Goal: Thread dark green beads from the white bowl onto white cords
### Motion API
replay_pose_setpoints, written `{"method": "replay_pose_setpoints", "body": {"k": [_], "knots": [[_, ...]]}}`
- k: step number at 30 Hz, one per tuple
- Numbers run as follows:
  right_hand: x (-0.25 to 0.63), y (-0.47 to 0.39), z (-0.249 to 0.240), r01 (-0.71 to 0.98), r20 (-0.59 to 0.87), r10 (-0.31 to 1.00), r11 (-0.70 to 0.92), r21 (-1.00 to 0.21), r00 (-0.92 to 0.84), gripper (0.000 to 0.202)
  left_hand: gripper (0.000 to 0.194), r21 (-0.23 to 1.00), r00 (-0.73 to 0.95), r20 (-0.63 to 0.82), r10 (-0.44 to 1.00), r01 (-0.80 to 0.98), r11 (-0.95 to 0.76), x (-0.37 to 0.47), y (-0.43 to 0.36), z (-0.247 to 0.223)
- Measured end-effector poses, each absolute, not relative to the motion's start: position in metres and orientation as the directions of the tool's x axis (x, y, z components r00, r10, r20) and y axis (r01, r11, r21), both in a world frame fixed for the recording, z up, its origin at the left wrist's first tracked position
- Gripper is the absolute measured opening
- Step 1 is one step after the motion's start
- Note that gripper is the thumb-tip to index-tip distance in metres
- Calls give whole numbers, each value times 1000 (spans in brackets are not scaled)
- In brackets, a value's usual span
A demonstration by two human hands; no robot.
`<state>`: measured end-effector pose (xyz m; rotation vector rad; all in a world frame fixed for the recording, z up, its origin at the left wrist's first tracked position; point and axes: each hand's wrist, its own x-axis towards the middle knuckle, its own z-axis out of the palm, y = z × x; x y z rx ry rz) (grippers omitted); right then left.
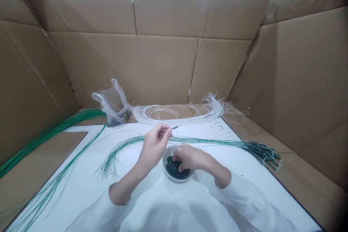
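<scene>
My left hand [156, 139] is raised above the table, thumb and fingertips pinched on a thin green wire. Several small dark green beads [175, 127] sit in a row on the wire's end, just beyond the fingertips. Below and to the right, a white bowl [178, 180] holds a heap of dark green beads [171, 168]. My right hand [189, 157] reaches over the bowl's right rim. Its thumb and index finger are curved and apart, their tips down at the beads. Whether a bead lies between them is too small to tell.
Behind the hands lies a bundle of green wires [206, 140], beaded at its right end. White wires [174, 119] are coiled farther back beside a plastic bag [114, 103]. Long green wires [51, 134] run along the left. Loose beads [219, 126] lie back right. Cardboard walls [163, 69] surround the table.
</scene>
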<state>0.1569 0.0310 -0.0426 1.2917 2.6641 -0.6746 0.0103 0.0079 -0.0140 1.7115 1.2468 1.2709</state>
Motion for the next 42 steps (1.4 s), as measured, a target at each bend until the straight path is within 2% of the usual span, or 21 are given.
{"method": "replay_pose_setpoints", "body": {"k": [2,5,10,13,15,19,24,28,32,36,39,42], "knots": [[146,24,-50,757,-308,693,617,-214,-652,21,18,924,83,281,956,246,-293,10,10,-13],[137,17,-54,746,-267,700,648,-151,-662,23,17,951,92,236,967,183,-249,9,12,-12],[139,22,-58,755,-270,707,637,-157,-653,18,18,956,85,237,968,155,-248,10,13,-16],[140,27,-62,766,-324,696,599,-231,-641,13,19,955,62,237,970,167,-244,9,13,-16],[140,28,-63,766,-351,681,581,-275,-643,16,20,959,56,228,972,158,-234,9,13,-17],[140,26,-60,748,-328,673,605,-271,-663,22,19,970,46,212,976,110,-216,8,13,-17],[148,27,-52,727,-298,663,626,-282,-686,27,31,981,90,177,980,59,-182,7,13,-13],[159,30,-44,716,-195,700,605,-348,-687,31,32,991,139,130,982,11,-133,8,15,-12],[170,32,-31,673,-98,715,590,-446,-692,23,27,994,116,108,987,-15,-107,8,17,-15],[182,33,-16,635,58,765,572,-519,-642,20,27,995,122,98,988,-18,-96,9,17,-17],[189,33,-8,595,139,822,505,-625,-552,18,27,995,128,94,987,24,-97,9,16,-16],[191,34,-6,471,211,873,424,-773,-439,16,29,983,123,140,982,100,-153,9,16,-16]]}}
